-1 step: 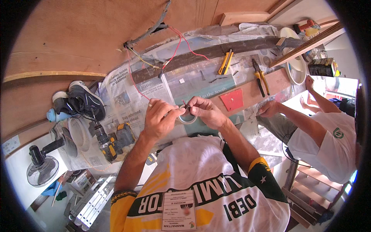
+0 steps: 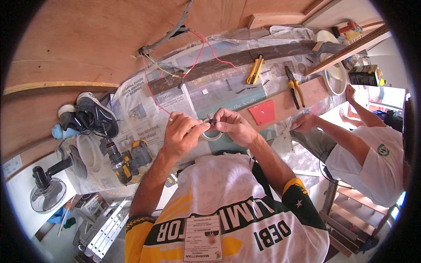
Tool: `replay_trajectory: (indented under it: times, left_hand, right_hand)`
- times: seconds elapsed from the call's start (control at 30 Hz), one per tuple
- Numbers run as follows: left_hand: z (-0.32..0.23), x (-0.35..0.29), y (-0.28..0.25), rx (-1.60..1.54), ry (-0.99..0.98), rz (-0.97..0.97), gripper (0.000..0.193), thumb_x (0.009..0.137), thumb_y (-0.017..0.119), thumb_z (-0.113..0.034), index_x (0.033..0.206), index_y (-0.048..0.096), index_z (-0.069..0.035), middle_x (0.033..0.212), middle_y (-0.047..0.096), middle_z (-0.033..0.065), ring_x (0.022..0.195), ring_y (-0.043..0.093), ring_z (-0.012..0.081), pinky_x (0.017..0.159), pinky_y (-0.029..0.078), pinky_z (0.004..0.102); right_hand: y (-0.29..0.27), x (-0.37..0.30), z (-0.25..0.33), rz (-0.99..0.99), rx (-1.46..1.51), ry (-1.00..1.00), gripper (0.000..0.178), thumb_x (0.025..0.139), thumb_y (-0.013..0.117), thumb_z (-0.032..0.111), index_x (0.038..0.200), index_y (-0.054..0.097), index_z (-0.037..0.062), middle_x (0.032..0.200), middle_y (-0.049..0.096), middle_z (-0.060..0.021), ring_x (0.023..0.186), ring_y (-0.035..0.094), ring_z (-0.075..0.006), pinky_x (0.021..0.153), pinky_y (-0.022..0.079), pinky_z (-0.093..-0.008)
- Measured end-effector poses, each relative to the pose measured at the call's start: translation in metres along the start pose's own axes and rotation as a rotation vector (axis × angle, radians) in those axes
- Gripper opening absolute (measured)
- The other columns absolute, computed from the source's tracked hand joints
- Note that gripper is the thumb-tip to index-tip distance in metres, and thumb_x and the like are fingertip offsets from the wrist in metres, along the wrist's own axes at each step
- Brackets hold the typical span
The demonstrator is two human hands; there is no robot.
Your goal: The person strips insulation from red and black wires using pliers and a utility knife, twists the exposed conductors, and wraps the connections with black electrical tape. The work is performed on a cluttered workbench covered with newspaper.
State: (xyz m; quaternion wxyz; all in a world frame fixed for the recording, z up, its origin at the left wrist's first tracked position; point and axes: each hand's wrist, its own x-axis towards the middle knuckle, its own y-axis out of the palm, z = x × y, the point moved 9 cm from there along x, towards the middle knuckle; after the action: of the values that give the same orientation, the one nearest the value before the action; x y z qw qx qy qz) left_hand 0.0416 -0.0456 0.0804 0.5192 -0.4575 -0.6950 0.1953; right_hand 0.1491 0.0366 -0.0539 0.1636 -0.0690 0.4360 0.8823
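In front of my chest, both hands are closed in a pinch, fingertips almost meeting. A thin red wire runs down from the wooden panel into the fingers of my left hand, and a short red end shows between the hands. My right hand pinches a small black piece, perhaps tape, close to that end. Just below the fingertips hangs a pale ring, like a tape roll; its upper part is hidden. Farther off, more red wires and a yellow wire come out of grey conduit.
Newspaper covers the work surface. A yellow cutter, pliers and a red plate lie ahead and right. A cordless drill and shoes are left. At right, a co-worker's hand is near the board.
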Motion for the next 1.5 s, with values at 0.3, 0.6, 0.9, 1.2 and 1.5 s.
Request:
replay_trajectory:
  times: [0.3, 0.6, 0.9, 1.2, 1.5]
  left_hand:
    - [0.002, -0.003, 0.016, -0.022, -0.034, 0.064, 0.024, 0.074, 0.088, -0.005, 0.093, 0.076, -0.013, 0.081, 0.057, -0.0012, 0.073, 0.058, 0.0198, 0.07, 0.042, 0.0388]
    - [-0.007, 0.013, 0.023, -0.012, -0.104, 0.029, 0.025, 0.076, 0.087, -0.006, 0.098, 0.074, -0.008, 0.075, 0.049, 0.0055, 0.067, 0.055, 0.0264, 0.062, 0.042, 0.0418]
    - [-0.001, 0.027, 0.02, -0.138, -0.247, 0.055, 0.023, 0.082, 0.085, -0.007, 0.103, 0.075, -0.008, 0.082, 0.058, 0.0069, 0.07, 0.06, 0.026, 0.062, 0.048, 0.0404]
    - [0.004, 0.028, 0.026, -0.323, -0.415, 0.108, 0.022, 0.086, 0.085, -0.006, 0.103, 0.07, -0.006, 0.091, 0.063, 0.0072, 0.077, 0.068, 0.0231, 0.064, 0.057, 0.0356]
    - [0.001, 0.048, -0.005, -0.393, -0.51, 0.083, 0.026, 0.086, 0.088, -0.008, 0.105, 0.07, -0.002, 0.098, 0.069, 0.0078, 0.082, 0.069, 0.0169, 0.067, 0.058, 0.0311]
  right_hand:
    - [0.002, -0.018, 0.018, -0.181, -0.199, 0.045, 0.013, 0.1, 0.075, 0.011, 0.105, 0.065, 0.0055, 0.1, 0.069, -0.0002, 0.096, 0.066, -0.01, 0.087, 0.051, -0.0272]
    - [0.018, -0.05, 0.05, -0.363, -0.426, -0.017, 0.013, 0.101, 0.074, 0.013, 0.098, 0.065, 0.0042, 0.088, 0.063, 0.0032, 0.08, 0.056, -0.0049, 0.07, 0.044, -0.0243]
    - [0.014, -0.065, 0.071, -0.422, -0.564, -0.064, 0.014, 0.1, 0.075, 0.014, 0.1, 0.066, 0.0038, 0.083, 0.059, 0.005, 0.073, 0.047, -0.0038, 0.063, 0.037, -0.0257]
    - [0.006, -0.04, 0.076, -0.389, -0.746, -0.24, 0.015, 0.096, 0.074, 0.007, 0.11, 0.075, 0.0025, 0.083, 0.065, -0.0007, 0.071, 0.054, -0.0079, 0.065, 0.043, -0.0284]
    - [0.05, -0.025, 0.107, -0.379, -0.862, -0.479, 0.019, 0.092, 0.076, 0.005, 0.111, 0.079, 0.0062, 0.093, 0.075, -0.0069, 0.078, 0.066, -0.0159, 0.074, 0.05, -0.0329]
